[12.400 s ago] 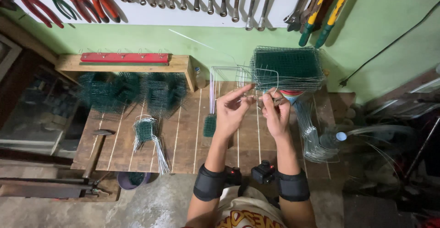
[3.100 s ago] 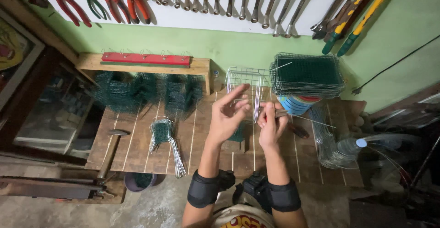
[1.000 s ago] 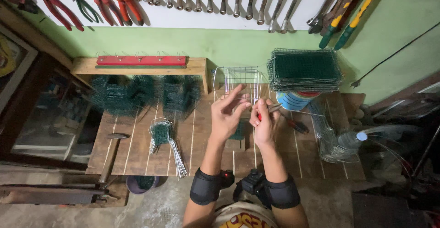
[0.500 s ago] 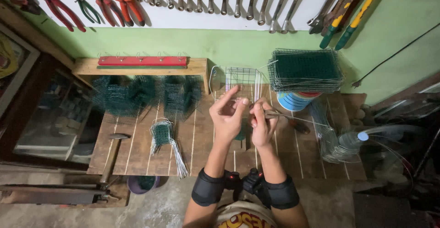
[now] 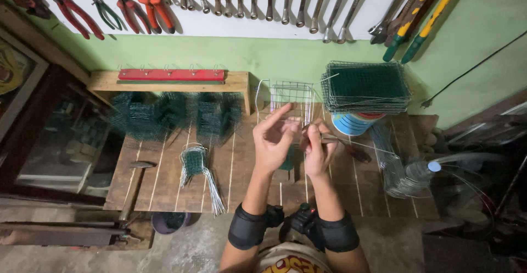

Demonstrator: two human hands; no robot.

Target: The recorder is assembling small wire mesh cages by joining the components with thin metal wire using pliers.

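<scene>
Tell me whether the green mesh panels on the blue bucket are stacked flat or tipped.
Stacked flat: the mesh panels lie level in one pile atop the blue bucket.

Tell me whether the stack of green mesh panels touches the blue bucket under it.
Touching: the head view shows the stack of green mesh panels resting directly on the blue bucket, no gap.

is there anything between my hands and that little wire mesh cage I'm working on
Nothing visible. The left hand and right hand are raised side by side just in front of the wire mesh cage on the wooden bench; whether the fingers touch its wires is unclear.
</scene>
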